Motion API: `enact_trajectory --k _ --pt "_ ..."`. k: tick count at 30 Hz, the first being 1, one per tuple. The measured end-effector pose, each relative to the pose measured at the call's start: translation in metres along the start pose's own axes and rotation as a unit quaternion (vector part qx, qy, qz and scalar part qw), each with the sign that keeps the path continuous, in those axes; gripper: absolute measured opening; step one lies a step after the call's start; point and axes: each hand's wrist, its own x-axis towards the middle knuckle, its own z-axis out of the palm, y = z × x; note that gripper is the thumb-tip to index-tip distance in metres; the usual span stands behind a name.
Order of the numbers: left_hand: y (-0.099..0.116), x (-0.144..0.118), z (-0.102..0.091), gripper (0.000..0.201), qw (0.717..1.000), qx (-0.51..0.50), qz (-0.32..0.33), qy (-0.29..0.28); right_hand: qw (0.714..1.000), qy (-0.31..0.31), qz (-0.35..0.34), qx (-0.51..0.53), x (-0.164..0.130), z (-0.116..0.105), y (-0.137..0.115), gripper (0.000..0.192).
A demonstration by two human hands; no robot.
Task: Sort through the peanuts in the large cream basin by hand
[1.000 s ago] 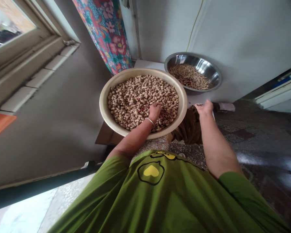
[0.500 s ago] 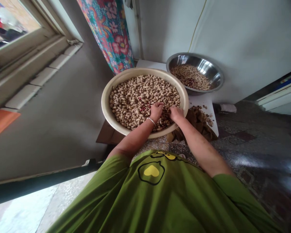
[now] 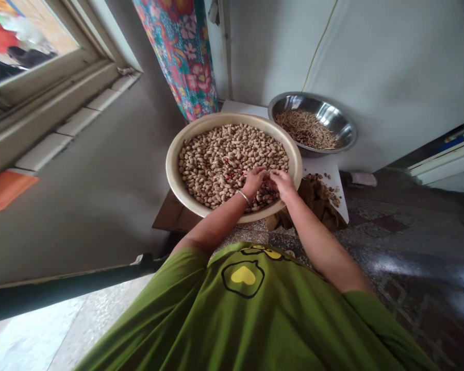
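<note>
Your left hand (image 3: 254, 180) and right hand (image 3: 282, 183) meet, fingers curled in a narrow grip over the peanuts (image 3: 224, 159) at the near right of the cream basin (image 3: 174, 154). What they pinch is too small to tell, so its long axis can't be read. The steel bowl (image 3: 344, 129) sits just beyond the basin's right rim.

Our 2 forearms angle inward; our left hand (image 3: 254, 180) and right hand (image 3: 281, 181) meet, fingers curled, nearly touching.

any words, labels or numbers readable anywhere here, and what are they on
None can be read.
The green shirt bears a yellow heart in a black outline, and yellow shapes above it near the collar, too foreshortened to read as letters.
The cream basin of peanuts, the steel bowl and the floral curtain carry no lettering that shows.
</note>
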Motion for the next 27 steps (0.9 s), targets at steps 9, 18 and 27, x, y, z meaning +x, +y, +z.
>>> enact_trajectory --k 9,18,27 --pt "0.007 -0.016 0.008 0.023 0.983 -0.105 -0.073 -0.130 0.993 -0.048 0.021 0.106 -0.008 0.002 0.005 0.026" --pt "0.000 -0.015 0.004 0.037 0.974 -0.091 0.006 -0.207 0.998 0.001 -0.058 0.014 -0.003 0.002 0.019 0.024" --pt "-0.004 -0.012 0.009 0.020 0.987 -0.076 0.016 -0.142 0.996 -0.017 -0.079 0.034 -0.009 0.002 0.012 0.026"
